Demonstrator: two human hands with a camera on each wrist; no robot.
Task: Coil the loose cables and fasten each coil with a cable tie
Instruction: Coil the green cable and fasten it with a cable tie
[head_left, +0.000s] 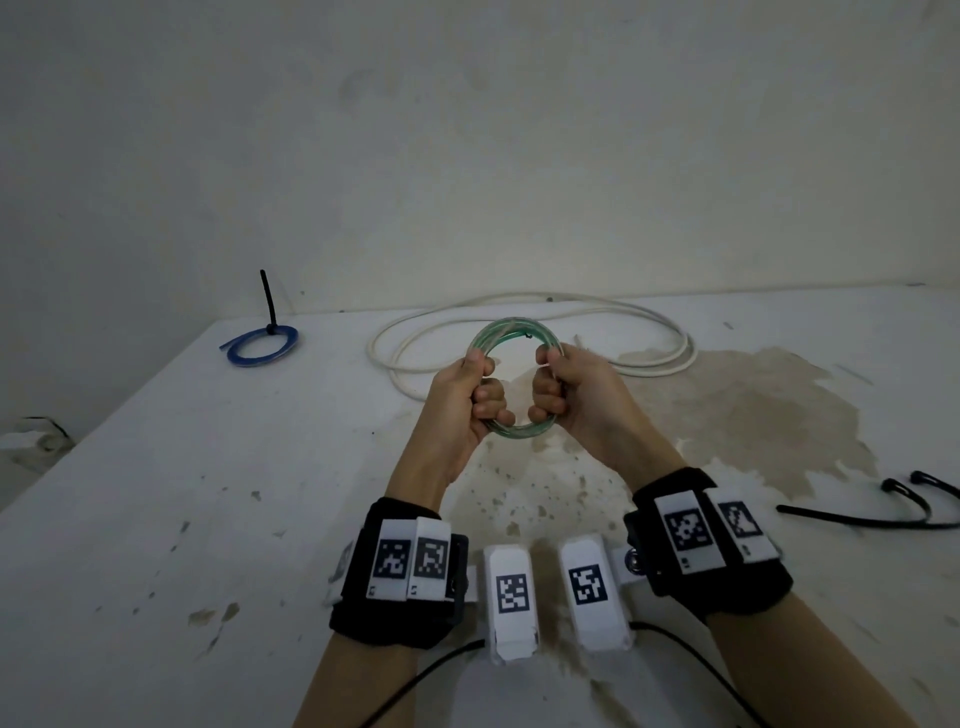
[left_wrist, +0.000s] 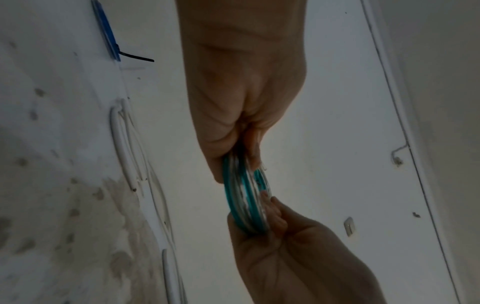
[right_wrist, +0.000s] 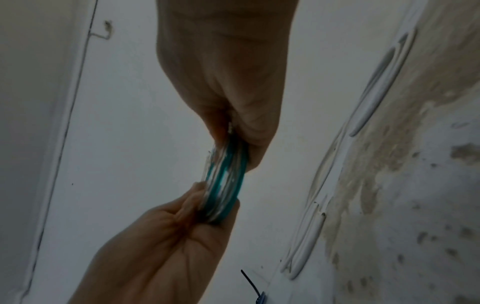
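While gripped, green coil (head_left: 514, 332), between both hands

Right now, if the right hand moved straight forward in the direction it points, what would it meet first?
Probably the white cable lying loose on the table just beyond the right hand, which grips the green coil; depth is uncertain.

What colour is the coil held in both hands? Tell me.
Clear with teal-green strands: the coil shows best in the left wrist view.

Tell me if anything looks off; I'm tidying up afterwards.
The table has a large brown stain on its right side, with specks nearer the middle. The tie on the blue coil sticks straight up, untrimmed.
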